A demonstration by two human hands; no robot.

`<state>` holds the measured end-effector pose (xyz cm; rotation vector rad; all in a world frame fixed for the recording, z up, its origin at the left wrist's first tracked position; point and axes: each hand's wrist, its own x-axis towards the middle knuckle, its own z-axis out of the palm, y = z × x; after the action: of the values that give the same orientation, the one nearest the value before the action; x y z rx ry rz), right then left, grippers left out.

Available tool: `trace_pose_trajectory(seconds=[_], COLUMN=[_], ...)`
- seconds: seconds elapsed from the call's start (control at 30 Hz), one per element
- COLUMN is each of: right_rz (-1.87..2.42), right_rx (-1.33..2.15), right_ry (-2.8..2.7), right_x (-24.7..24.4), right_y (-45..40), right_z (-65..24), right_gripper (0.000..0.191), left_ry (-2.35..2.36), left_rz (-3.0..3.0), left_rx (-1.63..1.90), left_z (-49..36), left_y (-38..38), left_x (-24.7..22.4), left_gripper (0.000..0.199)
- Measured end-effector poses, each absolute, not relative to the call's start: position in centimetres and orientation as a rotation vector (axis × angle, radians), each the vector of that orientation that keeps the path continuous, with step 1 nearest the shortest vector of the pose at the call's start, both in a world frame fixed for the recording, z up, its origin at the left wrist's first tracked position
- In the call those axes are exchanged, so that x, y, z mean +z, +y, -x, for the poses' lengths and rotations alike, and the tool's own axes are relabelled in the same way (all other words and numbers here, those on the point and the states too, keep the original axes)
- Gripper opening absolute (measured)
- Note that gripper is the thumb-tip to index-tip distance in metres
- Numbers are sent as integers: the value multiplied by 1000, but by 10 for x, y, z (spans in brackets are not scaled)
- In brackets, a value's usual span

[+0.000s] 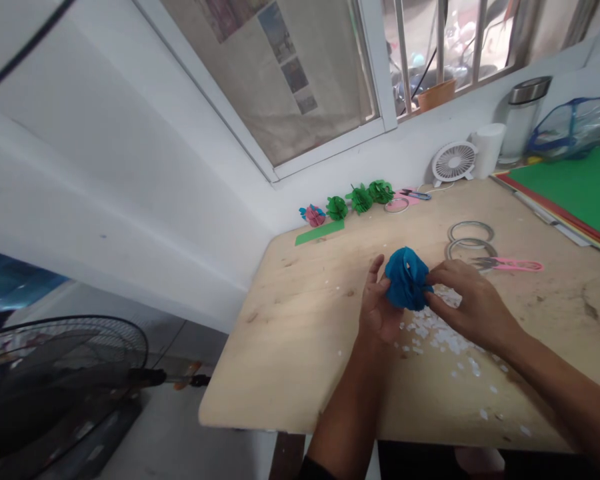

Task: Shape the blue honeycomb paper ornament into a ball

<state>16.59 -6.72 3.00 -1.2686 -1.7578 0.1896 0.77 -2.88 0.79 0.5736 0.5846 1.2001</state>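
Observation:
A round, ruffled blue paper piece is held above the wooden table. My left hand cups it from the left and below, with the thumb against it. My right hand pinches its right edge between thumb and fingers. Small white paper bits lie scattered on the table below and beside the hands. Beyond my right hand are metal rings and pink-handled snips.
Green paper pieces and a pink-and-blue one line the wall beside a green strip. A small white fan, a glass bottle and coloured sheets stand at back right. A large fan is left.

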Motion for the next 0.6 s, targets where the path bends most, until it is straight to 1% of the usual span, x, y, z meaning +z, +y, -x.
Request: trace_pose_trajectory(seconds=[0.1,0.23,0.33,0.5,0.6], right_rz=[1271,1258,1266,1180,1066], right_rx=[159,280,474,972,1133], right_ry=[-1758,-1688,-1562,-1303,-1150], right_x=[24,23,24,19,15], right_y=[-66,-64,-61,-55,-54], right_z=[-165,-168,-172,-178,-178], right_gripper=[12,13,16,34,34], left_ry=[591,588,566,496,434], left_rz=[-577,-607,-588,-584,-575], left_rx=[1221,1250,1275,1302,1312], left_z=[-8,-9,-10,-11,-10], left_y=[-29,-29,-29,-29,-28], left_x=[7,9,12,16,17], left_gripper=[60,61,55,50,49])
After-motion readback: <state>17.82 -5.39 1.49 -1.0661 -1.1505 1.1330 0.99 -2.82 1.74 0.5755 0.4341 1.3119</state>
